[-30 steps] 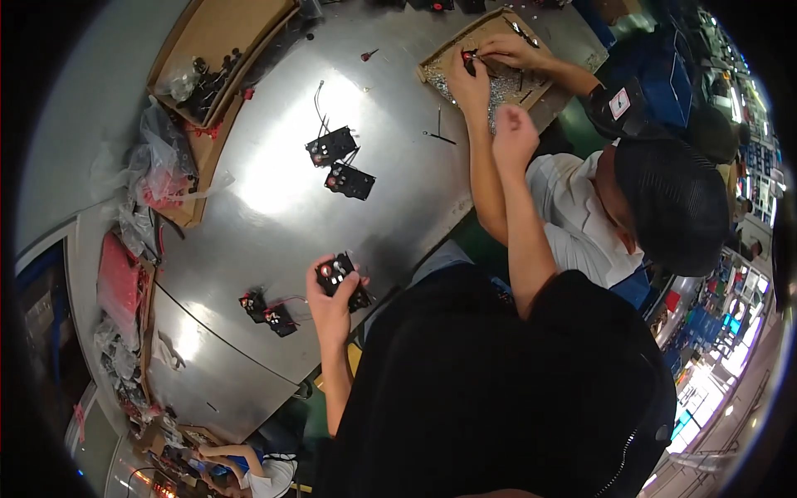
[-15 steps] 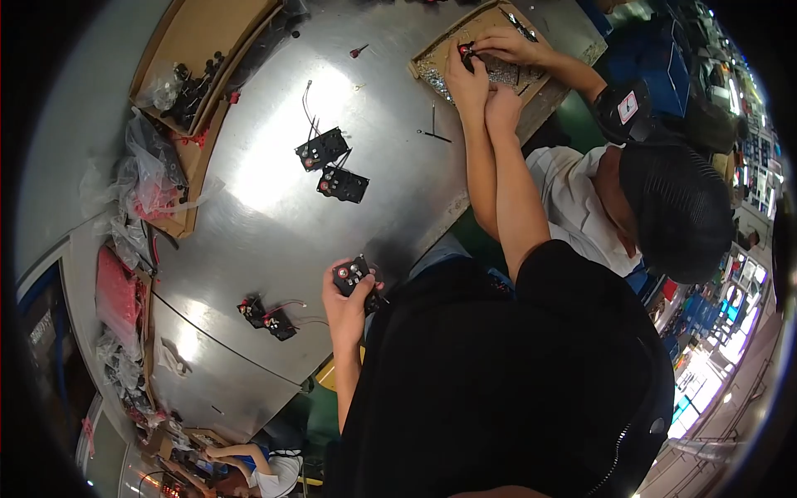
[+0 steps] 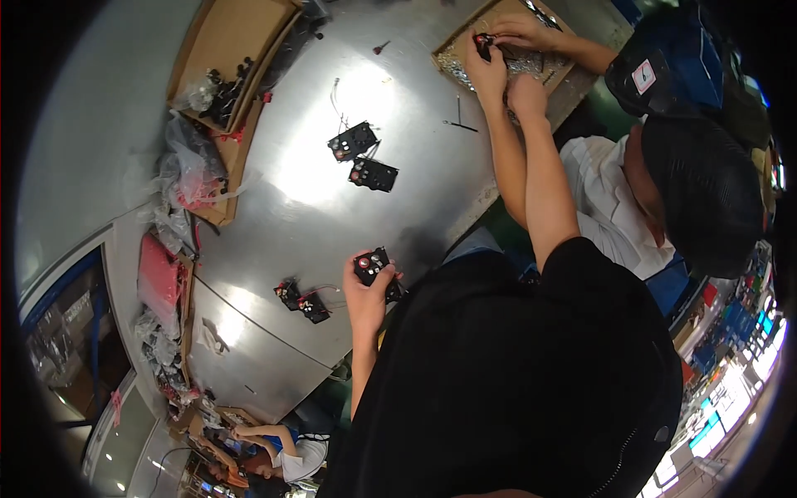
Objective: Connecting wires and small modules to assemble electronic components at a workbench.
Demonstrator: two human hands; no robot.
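Metal worktable [image 3: 444, 178] with black boxes, seen from above. The table top is smooth, grey and glossy, with a bright glare patch; a thin dark seam crosses its left part. The left hand [image 3: 365, 286] is closed around a flat, oblong black box [image 3: 371, 264] near the table's close edge, thumb across its face; the face bears round red and pale fittings. The right hand [image 3: 526, 98] is at the near side of a shallow cardboard tray [image 3: 498, 10] strewn with small shiny metal bits [image 3: 451, 66]; its fingertips are hidden, and whether they hold anything cannot be told.

Four similar boxes lie on the metal in two pairs: an upper box [image 3: 354, 141] and a lower box [image 3: 374, 175] mid-table, corners close, with thin wires; and two wired units [image 3: 300, 300] left of the left hand. Two thin dark rods [image 3: 462, 126] form a T below the tray. A stretch of metal separates the held box from the mid-table pair. Cardboard boxes [image 3: 237, 29] and crumpled clear plastic [image 3: 178, 162] line the left edge; a co-worker's two hands [image 3: 490, 73] work over the tray with a small black part [image 3: 483, 46].
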